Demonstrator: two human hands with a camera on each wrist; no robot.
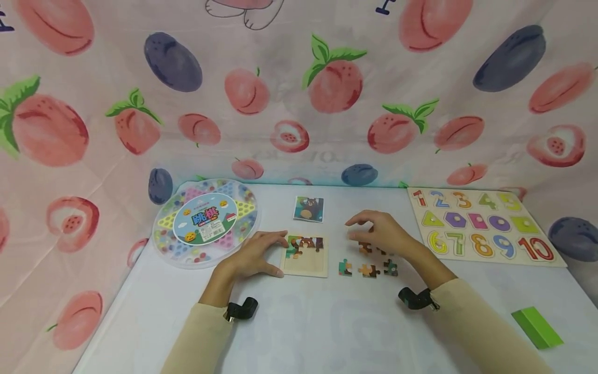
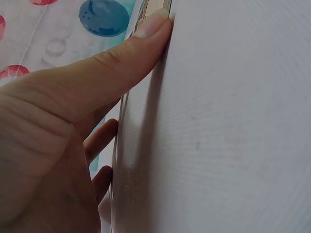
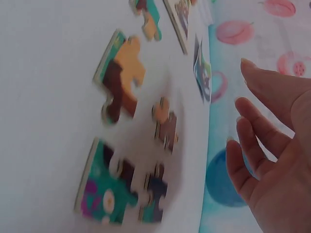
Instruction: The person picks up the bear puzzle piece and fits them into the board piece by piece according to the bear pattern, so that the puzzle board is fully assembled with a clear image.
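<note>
A shallow wooden puzzle tray (image 1: 304,266) lies mid-table, with several joined bear pieces (image 1: 306,244) along its top and left. My left hand (image 1: 256,254) rests at the tray's left side; its index finger touches the upper part and its straight thumb (image 2: 116,63) presses the lower left corner. Over the loose pieces hovers my right hand (image 1: 383,234), thumb and fingers apart and loosely bent, holding nothing. Beneath and in front of it are several puzzle pieces, among them a green one (image 1: 345,267), an orange-brown one (image 1: 369,270) and a dark green one (image 3: 107,189).
Behind the tray lies a bear picture card (image 1: 308,209). A round board-game box (image 1: 173,254) stands at the left, near my left hand. To the right are a wooden number board (image 1: 467,210) and a green block (image 1: 537,327). A fruit-print curtain (image 1: 289,93) hangs behind the table.
</note>
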